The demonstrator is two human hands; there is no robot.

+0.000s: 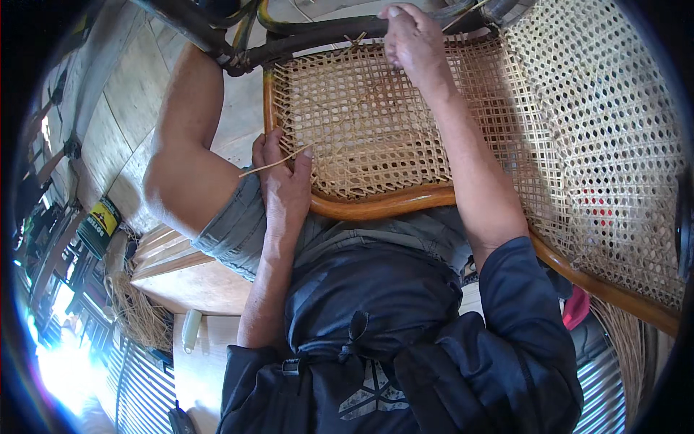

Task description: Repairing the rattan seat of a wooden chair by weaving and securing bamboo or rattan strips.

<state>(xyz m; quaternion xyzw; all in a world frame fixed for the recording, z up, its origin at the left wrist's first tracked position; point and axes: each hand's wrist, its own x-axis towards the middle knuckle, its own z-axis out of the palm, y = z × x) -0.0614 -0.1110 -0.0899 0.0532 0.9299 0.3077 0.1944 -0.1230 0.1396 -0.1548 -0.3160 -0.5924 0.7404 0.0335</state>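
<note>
A woven cane seat (361, 123) in a brown wooden frame (383, 205) lies across my lap. My left hand (283, 181) grips the frame at its near left corner. A thin cane strand (271, 165) crosses the fingers and thumb of that hand. At the far edge of the seat, my right hand (416, 47) is raised with its fingers pinched together. A pale cane strand (466, 16) shows beside it and seems to run into the grip, but the fingers hide the end. Short loose strand ends (354, 42) stick up along the far edge.
To the right rises the woven cane backrest (614, 130). Dark curved frame pieces (289, 50) border the far side. A bundle of fibre strands (137, 311) and a dark green and yellow container (100, 226) are on the left. More long strands (623, 347) hang at lower right.
</note>
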